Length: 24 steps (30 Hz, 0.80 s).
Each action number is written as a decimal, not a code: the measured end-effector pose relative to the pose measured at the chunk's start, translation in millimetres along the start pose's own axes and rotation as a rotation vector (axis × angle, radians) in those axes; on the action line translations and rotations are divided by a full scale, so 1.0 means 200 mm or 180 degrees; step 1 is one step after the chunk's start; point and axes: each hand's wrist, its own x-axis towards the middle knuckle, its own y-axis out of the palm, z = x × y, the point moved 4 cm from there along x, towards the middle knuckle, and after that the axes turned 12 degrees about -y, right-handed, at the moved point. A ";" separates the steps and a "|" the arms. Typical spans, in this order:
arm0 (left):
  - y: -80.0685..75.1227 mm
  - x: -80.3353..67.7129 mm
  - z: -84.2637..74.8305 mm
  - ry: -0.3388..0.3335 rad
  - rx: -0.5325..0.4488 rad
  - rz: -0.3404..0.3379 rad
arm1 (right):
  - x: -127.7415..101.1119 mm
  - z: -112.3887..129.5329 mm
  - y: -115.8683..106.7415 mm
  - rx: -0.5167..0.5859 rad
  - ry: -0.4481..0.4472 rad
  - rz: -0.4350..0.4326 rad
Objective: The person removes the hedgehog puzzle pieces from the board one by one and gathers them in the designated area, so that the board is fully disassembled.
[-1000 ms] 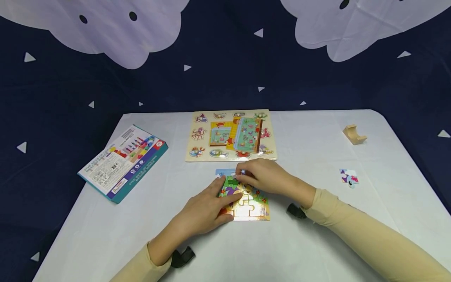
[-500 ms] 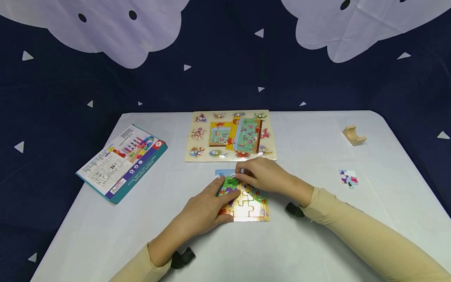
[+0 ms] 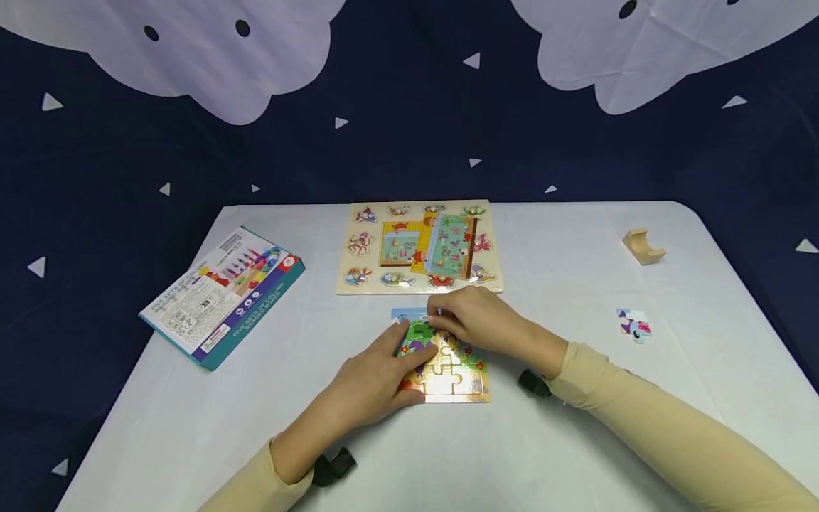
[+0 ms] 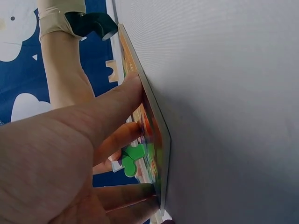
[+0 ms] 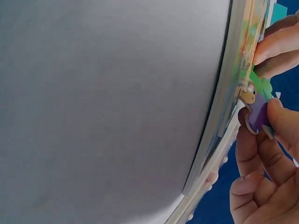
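Note:
A small colourful jigsaw puzzle in a frame [image 3: 457,377] lies on the white table [image 3: 544,441] in front of me. My left hand [image 3: 393,359] rests flat on its left side, with the thumb [image 4: 117,100] pressed against the frame's edge. My right hand [image 3: 451,323] is at the puzzle's far edge, where its fingertips pinch a purple puzzle piece [image 5: 257,116] against the frame. A green piece [image 5: 261,84] sits beside the purple one. The right hand covers the puzzle's upper right part.
A wooden peg puzzle board [image 3: 365,245] lies behind the jigsaw. To the left is a teal toy box [image 3: 224,295]. A loose puzzle piece [image 3: 633,323] and a wooden block [image 3: 643,244] lie to the right. Dark blue cloth surrounds the table.

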 end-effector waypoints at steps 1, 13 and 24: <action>0.00 0.00 0.00 -0.0002 0.0001 0.0001 | 0.00 0.00 0.00 0.0013 0.0014 -0.0007; 0.00 0.00 -0.01 0.0039 0.0004 -0.0036 | -0.01 -0.02 -0.01 0.0196 0.0068 0.0032; 0.00 0.01 0.00 -0.0008 -0.0028 0.0036 | -0.03 -0.06 -0.06 0.0260 0.0174 -0.0008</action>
